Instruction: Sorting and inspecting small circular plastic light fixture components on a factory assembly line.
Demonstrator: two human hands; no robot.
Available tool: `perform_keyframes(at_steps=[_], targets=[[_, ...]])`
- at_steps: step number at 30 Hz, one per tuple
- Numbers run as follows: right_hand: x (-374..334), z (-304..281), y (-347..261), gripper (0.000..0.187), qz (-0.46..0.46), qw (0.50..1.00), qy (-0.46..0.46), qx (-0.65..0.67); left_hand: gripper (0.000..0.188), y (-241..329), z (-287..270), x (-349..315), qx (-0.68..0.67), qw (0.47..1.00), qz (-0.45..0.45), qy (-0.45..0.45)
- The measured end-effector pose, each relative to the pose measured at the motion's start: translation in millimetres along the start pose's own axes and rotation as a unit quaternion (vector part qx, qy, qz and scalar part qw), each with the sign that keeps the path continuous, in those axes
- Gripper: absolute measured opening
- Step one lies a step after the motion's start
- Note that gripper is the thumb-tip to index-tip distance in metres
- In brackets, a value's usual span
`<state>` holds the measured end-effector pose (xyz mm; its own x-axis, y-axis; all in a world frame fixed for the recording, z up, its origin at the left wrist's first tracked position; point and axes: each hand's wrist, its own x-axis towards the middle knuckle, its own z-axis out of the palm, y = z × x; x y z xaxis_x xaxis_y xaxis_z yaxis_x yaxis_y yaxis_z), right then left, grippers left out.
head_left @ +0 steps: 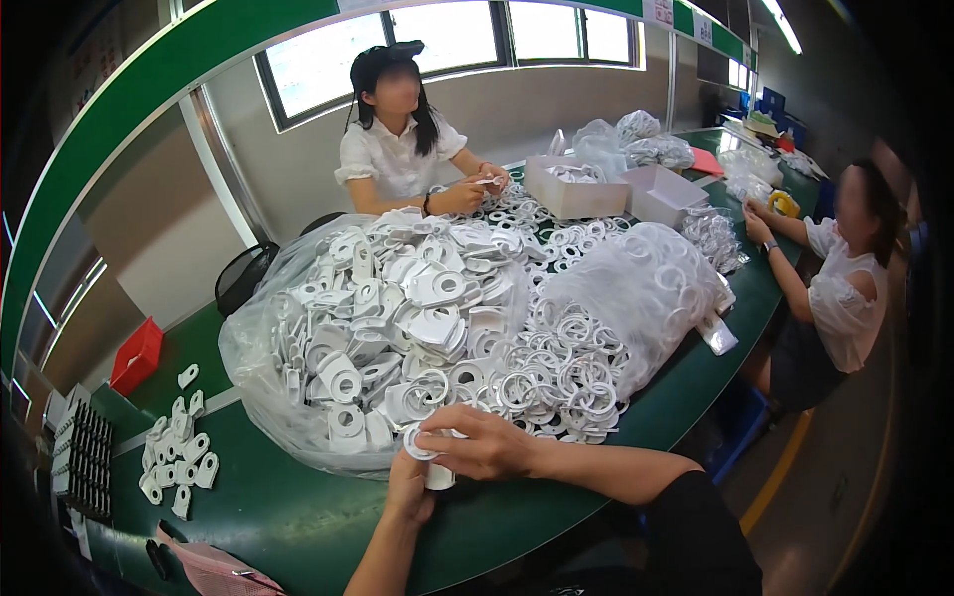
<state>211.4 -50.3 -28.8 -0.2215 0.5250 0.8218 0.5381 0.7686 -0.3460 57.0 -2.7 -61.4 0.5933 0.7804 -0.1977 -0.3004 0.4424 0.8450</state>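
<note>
Close to the table's near edge, my left hand [406, 489] is closed round a white plastic part [439, 480], whose lower end sticks out below my fingers. A white ring [417, 445] sits at its upper end. My right hand [484, 445] reaches in from the right, its fingers bent and pressed on that ring. Whether the ring is seated in the part cannot be made out. Just beyond my hands lies a big heap of similar white parts with round holes [437, 288] in a clear plastic bag [248, 348]. Loose white rings [566, 372] are piled to its right.
Several white parts [179, 452] lie on the green table [298, 507] at left, near stacked black trays [84, 452] and a red bin [137, 356]. A pink pouch [214, 566] is at the near edge. Two co-workers [402, 159] sit across and right, around white boxes [576, 199].
</note>
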Motion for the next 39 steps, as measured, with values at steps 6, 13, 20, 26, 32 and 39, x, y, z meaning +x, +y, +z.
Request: perform_keyframes(at_steps=[6, 13, 20, 26, 32, 39], targets=[[-8.1, -0.1, 14.7, 0.029, 0.085, 0.989, -0.080, -0.097, 0.030, -0.3, -5.3, 5.1, -0.145, 0.989, -0.020, -0.023], [11.9, -41.1, 25.4, 0.021, 0.106, 0.964, 0.027, -0.241, 0.029, 2.6, -2.1, 3.4, -0.075, 0.996, 0.024, -0.038], [-7.5, -85.7, 45.0, 0.013, 0.304, 0.861, -0.060, -0.403, 0.027, 2.1, -1.6, 6.1, -0.171, 0.985, 0.014, 0.000], [5.9, -96.4, 43.9, 0.008, 0.358, 0.882, 0.052, -0.302, 0.027, -1.1, -10.9, 6.9, -0.063, 0.998, 0.018, 0.002], [7.3, -112.1, 52.4, 0.013, 0.378, 0.882, 0.263, -0.096, 0.026, 5.1, -0.3, 4.4, -0.164, 0.987, -0.004, -0.005], [12.6, -111.1, 45.3, 0.016, 0.389, 0.884, 0.213, -0.148, 0.031, 7.8, 1.1, 0.7, -0.144, 0.989, -0.029, -0.031]])
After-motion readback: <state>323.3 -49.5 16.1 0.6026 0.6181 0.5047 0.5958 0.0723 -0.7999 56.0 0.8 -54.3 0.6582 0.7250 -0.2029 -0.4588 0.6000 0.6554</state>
